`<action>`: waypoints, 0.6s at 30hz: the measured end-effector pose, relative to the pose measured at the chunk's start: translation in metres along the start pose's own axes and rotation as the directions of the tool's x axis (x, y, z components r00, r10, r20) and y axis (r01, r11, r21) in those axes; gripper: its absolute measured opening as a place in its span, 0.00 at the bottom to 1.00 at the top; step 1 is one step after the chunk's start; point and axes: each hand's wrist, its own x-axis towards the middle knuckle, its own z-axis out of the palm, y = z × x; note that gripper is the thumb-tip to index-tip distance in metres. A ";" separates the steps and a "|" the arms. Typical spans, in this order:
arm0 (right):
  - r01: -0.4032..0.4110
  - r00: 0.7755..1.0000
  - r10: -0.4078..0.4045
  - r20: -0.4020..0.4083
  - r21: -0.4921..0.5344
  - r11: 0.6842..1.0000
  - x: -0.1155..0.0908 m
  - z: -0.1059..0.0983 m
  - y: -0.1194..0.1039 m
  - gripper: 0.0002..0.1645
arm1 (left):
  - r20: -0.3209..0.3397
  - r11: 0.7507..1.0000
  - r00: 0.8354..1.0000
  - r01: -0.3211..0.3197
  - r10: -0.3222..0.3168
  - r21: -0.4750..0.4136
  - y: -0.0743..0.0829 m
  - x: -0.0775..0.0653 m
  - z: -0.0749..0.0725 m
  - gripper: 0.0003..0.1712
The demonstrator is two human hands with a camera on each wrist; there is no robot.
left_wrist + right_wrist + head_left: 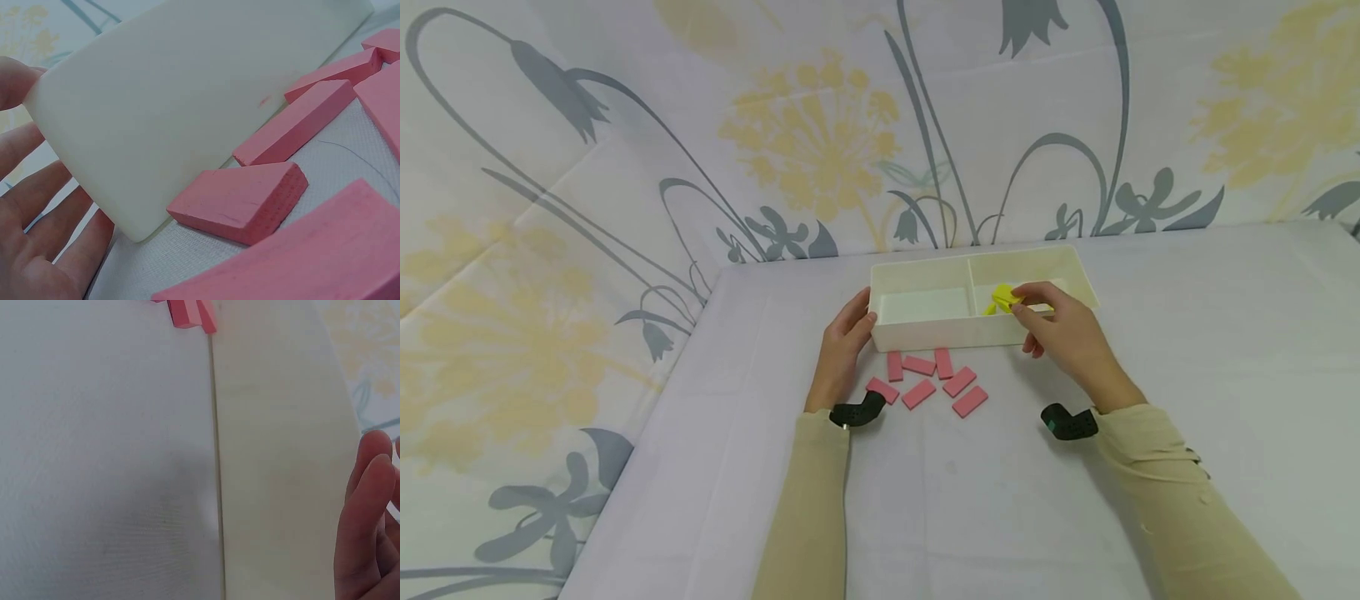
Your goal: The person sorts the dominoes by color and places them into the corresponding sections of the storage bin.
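Note:
A cream box (925,336) with two compartments stands on the table. My left hand (842,350) rests against its left end; in the left wrist view the fingers (47,215) are spread and loosely straight, their tips at the end wall. Over the right compartment my right hand (1067,333) pinches a yellow block (1006,295) between thumb and fingertips. Another yellow piece (990,309) shows just below it, inside the box. In the right wrist view, fingers (369,506) appear beside the box's front wall (275,462); the held block is hidden there.
Several pink blocks (919,394) lie scattered before the box, some close to its front wall. A white cloth (947,500) covers the table. Behind stands a flower-patterned fabric backdrop (820,142). Black wrist devices (1069,422) sit at both cuffs.

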 end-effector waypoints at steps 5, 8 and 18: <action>-0.006 0.999 0.007 0.038 -0.029 1.000 0.002 0.003 0.002 0.25 | -0.001 1.000 1.000 0.004 -0.004 0.005 -0.001 0.000 0.000 0.29; -0.010 0.998 0.014 0.065 -0.047 0.999 0.001 0.003 0.002 0.27 | 0.000 1.000 1.000 0.008 -0.008 0.015 0.000 0.000 0.000 0.29; -0.034 0.992 0.043 0.118 -0.083 0.996 0.002 0.001 0.000 0.25 | -0.002 1.000 1.000 0.011 -0.011 0.023 0.002 0.000 0.000 0.29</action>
